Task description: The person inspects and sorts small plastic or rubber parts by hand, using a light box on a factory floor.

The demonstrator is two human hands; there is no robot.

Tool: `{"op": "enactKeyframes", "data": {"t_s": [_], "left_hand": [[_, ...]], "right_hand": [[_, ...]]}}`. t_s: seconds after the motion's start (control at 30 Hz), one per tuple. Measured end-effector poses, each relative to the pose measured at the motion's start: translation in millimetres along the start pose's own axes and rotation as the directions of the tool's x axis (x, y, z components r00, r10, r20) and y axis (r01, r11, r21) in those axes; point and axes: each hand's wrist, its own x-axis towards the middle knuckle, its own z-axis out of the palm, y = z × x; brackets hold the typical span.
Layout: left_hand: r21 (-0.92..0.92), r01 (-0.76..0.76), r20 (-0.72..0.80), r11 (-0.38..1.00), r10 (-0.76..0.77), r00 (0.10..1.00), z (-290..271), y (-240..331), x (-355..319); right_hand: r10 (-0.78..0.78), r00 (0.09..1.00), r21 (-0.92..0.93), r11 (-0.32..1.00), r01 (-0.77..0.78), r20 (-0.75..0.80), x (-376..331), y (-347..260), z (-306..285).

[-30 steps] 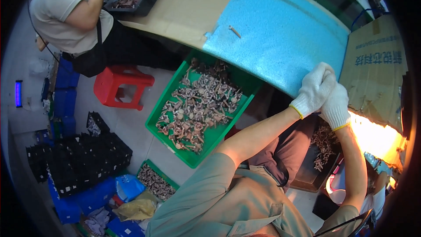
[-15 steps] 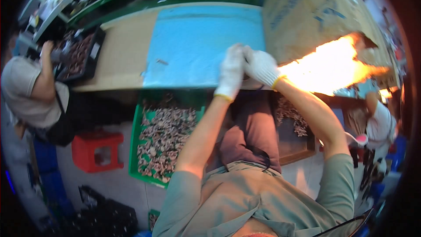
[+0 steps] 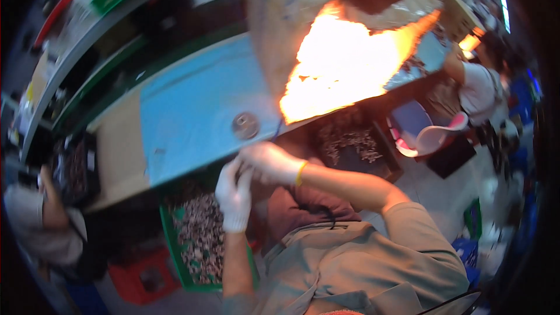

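- Two white-gloved hands meet at centre frame in the head view, just below the near edge of a blue mat (image 3: 192,111) that covers the workbench; the left hand (image 3: 234,195) is curled with its fingers bunched, and the right hand (image 3: 269,162) is bent over it, fingertips pressed toward the left palm. What they pinch between them is too small and blurred to tell.
- One small round metal disc (image 3: 245,125) lies on the mat right at its near edge, just above the right hand and apart from it. A careless brush of a glove could, I judge, tip it off the bench.
- Below the hands, at lower left of centre, a green crate (image 3: 198,245) of small brownish parts sits by the person's knee; anything dropped from the fingers would likely vanish among them.
- At upper centre, glare flares off a large cardboard box (image 3: 326,17), washing out the bench there. That dazzle, close to the hands, could make fine work hard to see.
- To the right of centre, a dark tray (image 3: 353,140) of more small parts stands under the bench edge, with a pink scoop (image 3: 434,137) just beside it.
- At the left rim a seated co-worker (image 3: 41,221) bends over another tray; a second person (image 3: 481,84) works at upper right, both well apart from the hands.
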Motion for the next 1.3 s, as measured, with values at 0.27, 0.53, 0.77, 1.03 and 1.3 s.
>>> {"op": "enactKeyframes", "data": {"t_s": [0.27, 0.53, 0.77, 1.03, 1.3], "left_hand": [[-0.015, 0.623, -0.027, 0.782, -0.623, 0.781, -110, -58, -92], [0.313, 0.455, -0.093, 0.834, -0.450, 0.888, -81, -15, -42], [0.252, 0.070, 0.078, 0.965, -0.092, 0.993, 20, 20, 52], [0.172, -0.068, 0.039, 0.983, 0.062, 0.997, 45, 13, 80], [0.157, -0.017, 0.005, 0.987, 0.016, 1.000, 39, 10, 71]], "right_hand": [[-0.157, 0.980, -0.624, 0.756, 0.198, 0.121, -51, 50, -51], [-0.341, 0.700, -0.724, 0.587, -0.363, -0.628, -40, -52, -226], [-0.692, 0.618, -0.892, 0.450, -0.032, -0.372, 18, -72, -298], [-0.537, 0.743, -0.913, 0.303, -0.272, -0.399, -8, -107, -251], [-0.728, 0.572, -0.926, 0.293, -0.237, -0.377, 11, -80, -262]]}}
